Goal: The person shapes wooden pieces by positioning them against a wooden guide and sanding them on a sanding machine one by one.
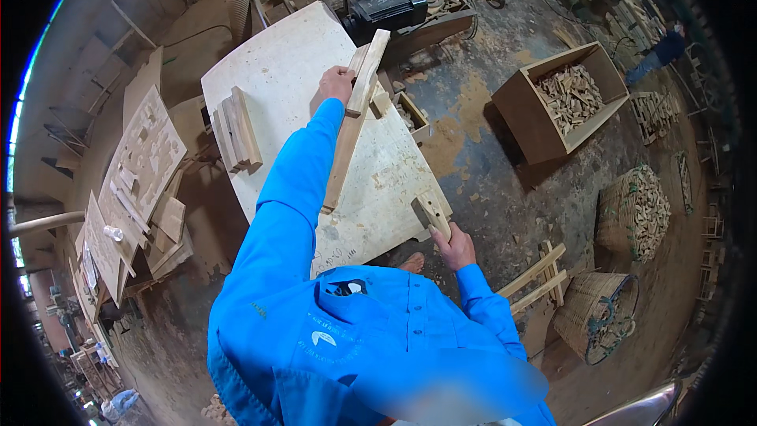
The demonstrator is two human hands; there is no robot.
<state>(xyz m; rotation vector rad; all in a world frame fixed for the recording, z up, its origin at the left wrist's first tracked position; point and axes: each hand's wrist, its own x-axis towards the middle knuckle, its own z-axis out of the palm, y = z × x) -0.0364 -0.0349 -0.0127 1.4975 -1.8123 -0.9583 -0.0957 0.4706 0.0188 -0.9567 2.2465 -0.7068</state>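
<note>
My left hand [337, 84] reaches across a pale work table [276, 55], its fingers curled against a light, shaped piece of wood [371, 71]. That piece lies at the far end of a long brown wooden strip [344, 158] on the table. My right hand [456, 249] is closed round a short wooden piece [434, 214] with small dark holes and a dark side face, at the table's near right corner. Some of its fingers are hidden. Several wooden strips [236, 130] lie stacked on the left part of the table.
A dark motor [388, 9] stands beyond the table. On the right are a large wooden box [524, 114] of offcuts and two woven baskets [619, 213] of wood pieces. Boards [150, 150] lean at left. Another person [666, 51] is at the far right.
</note>
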